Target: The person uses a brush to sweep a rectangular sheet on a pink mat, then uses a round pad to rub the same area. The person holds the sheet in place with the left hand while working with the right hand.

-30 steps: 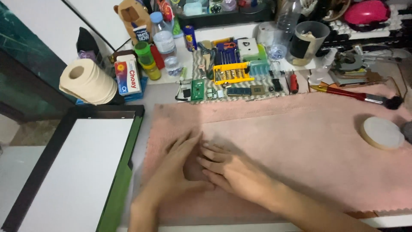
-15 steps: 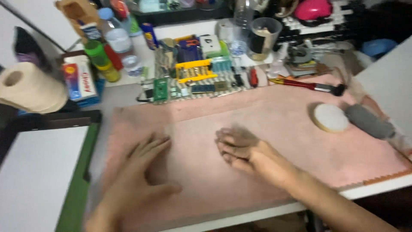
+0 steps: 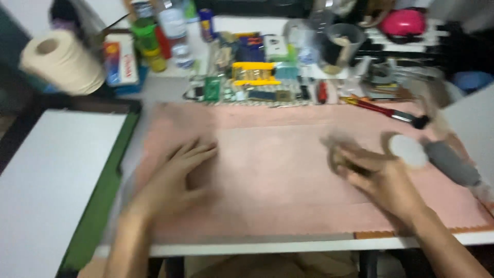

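Note:
A pink cloth mat (image 3: pixel 278 170) covers the white table. My left hand (image 3: pixel 177 172) lies flat on its left part, fingers spread and pointing up-right, holding nothing. My right hand (image 3: pixel 370 170) is over the mat's right part, blurred, fingers partly curled; nothing clear shows in it. Just right of it lies a round white disc (image 3: pixel 409 150), and beyond that a grey cylinder (image 3: pixel 453 163).
A paper roll (image 3: pixel 62 62) stands at far left. Bottles (image 3: pixel 172 36), a small box (image 3: pixel 119 62), tool sets (image 3: pixel 254 77), a dark cup (image 3: pixel 342 46) and a red-handled tool (image 3: pixel 381 109) line the back edge. A white board with green rim (image 3: pixel 51 180) sits left.
My two hands were together at the mat's middle; now they are apart. The right hand has slid right toward the white disc. The view has shifted right.

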